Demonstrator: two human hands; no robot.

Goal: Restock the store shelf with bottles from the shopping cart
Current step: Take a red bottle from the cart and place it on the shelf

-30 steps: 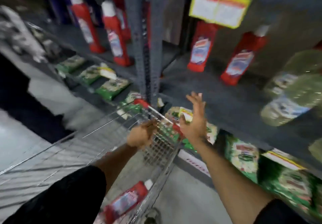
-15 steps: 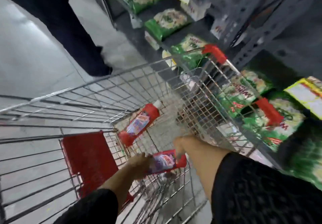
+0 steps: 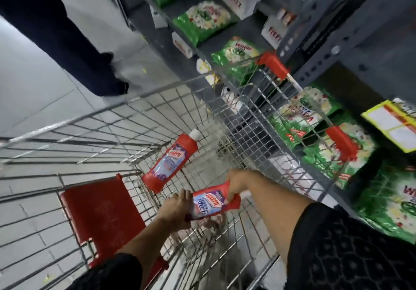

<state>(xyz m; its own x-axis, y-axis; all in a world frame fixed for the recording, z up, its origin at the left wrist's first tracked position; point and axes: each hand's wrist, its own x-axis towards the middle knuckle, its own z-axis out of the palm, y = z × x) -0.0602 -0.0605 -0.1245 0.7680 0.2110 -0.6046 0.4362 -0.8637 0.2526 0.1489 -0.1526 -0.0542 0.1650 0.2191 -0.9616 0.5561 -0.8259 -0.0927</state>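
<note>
Red bottles (image 3: 169, 163) with white caps, silver wire cart (image 3: 135, 100), green packets (image 3: 203, 22), grey shelf (image 3: 245, 32)

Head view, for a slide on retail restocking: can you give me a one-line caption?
Both hands, left hand and right hand, grip a red bottle inside the wire cart; a second bottle lies beside it.

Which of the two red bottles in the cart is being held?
The nearer red bottle, gripped by the left hand and right hand. The other bottle lies untouched in the cart.
</note>
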